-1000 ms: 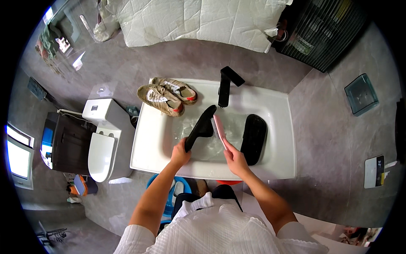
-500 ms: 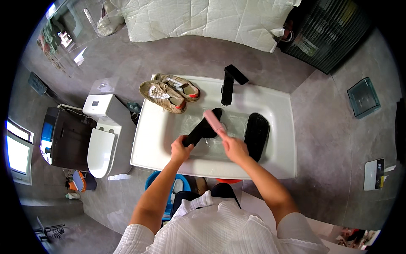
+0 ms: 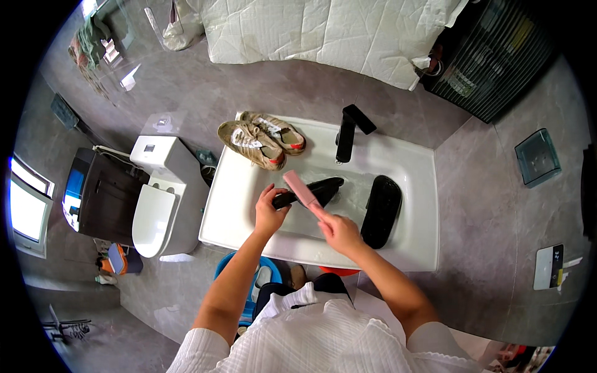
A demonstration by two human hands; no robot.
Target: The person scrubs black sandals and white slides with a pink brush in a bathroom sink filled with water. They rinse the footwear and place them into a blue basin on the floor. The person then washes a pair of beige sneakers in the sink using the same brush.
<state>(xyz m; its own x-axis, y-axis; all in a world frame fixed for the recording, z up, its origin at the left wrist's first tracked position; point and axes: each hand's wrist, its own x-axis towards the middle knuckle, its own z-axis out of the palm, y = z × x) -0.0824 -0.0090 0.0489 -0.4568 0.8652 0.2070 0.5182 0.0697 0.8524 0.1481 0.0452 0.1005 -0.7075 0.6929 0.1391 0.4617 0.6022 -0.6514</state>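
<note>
The pink brush (image 3: 301, 188) covered the middle part of the black shoe (image 3: 328, 186), and the bristles could not be seen. The left hand (image 3: 269, 210) hid the near end of this shoe, while the end of the brush handle was lost inside the right hand (image 3: 341, 233). The left forearm (image 3: 234, 283) partly hid the blue basin (image 3: 224, 264); of the red object (image 3: 339, 271), only a narrow strip appeared below the sink (image 3: 233, 224). The upper edge cut off the white padded sheet (image 3: 323, 34).
</note>
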